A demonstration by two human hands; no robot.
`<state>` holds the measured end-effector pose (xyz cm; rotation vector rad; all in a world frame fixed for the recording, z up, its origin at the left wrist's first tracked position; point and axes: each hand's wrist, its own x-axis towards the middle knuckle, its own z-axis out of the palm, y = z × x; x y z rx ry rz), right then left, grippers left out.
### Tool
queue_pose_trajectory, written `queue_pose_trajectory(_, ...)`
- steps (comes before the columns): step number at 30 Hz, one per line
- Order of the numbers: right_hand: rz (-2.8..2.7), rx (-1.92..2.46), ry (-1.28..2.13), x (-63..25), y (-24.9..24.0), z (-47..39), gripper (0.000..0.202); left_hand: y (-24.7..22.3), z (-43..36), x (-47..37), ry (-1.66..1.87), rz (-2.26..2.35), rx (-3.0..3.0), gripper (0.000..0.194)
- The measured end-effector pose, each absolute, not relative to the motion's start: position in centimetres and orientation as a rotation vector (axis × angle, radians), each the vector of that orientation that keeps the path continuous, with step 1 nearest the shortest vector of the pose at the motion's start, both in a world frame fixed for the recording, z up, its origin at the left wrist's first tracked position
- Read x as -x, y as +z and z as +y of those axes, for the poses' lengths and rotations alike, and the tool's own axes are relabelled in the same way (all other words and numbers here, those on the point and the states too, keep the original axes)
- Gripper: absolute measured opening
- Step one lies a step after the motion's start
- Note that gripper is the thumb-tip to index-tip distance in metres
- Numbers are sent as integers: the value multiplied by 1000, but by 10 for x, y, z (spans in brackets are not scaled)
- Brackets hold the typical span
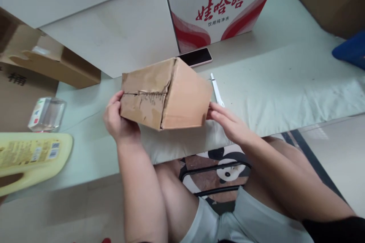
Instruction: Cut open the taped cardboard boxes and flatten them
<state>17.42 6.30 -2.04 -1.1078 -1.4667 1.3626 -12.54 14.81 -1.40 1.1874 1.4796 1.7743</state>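
Note:
A brown cardboard box (186,100) is held tilted above the near edge of the cloth-covered table. Its taped seam, torn and ragged along one edge, faces up and to the left. My left hand (115,115) grips the box's left end, thumb on the near side and fingers partly hidden behind it. At the lower right corner, my right hand (225,119) is closed on the box, with its fingertips partly out of sight behind the cardboard. Just beyond my right hand lies a slim white tool (217,90), and a phone (196,57) rests behind the box.
White cartons (114,34) and a red-and-white carton (213,15) line the back. On the left are an opened brown carton (51,59), a clear container (48,114) and a yellow jug (34,159). A blue object (350,50) sits at the right edge.

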Motion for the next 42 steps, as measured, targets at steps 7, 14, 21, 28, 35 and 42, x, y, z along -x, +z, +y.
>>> queue_pose_trajectory(7,-1824,871,1006,-175,-14,53,75,0,131,83,1418,1092,-757,37)
queue_pose_trajectory(14,-1599,993,932,-182,-17,53,67,-2,120,81,542,1127,-927,77)
queue_pose_trajectory(21,-1344,1109,914,-189,-19,60,42,-7,124,76,204,1326,-1148,64)
queue_pose_trajectory(28,-1657,893,1187,-184,-5,51,49,-15,140,81,1652,1264,-1172,45)
queue_pose_trajectory(35,-1685,1232,993,-187,-9,56,39,-7,135,90,1715,1234,-1298,28)
queue_pose_trajectory(42,-1915,1999,560,-194,-28,79,49,-6,139,88,1716,1286,-1275,28)
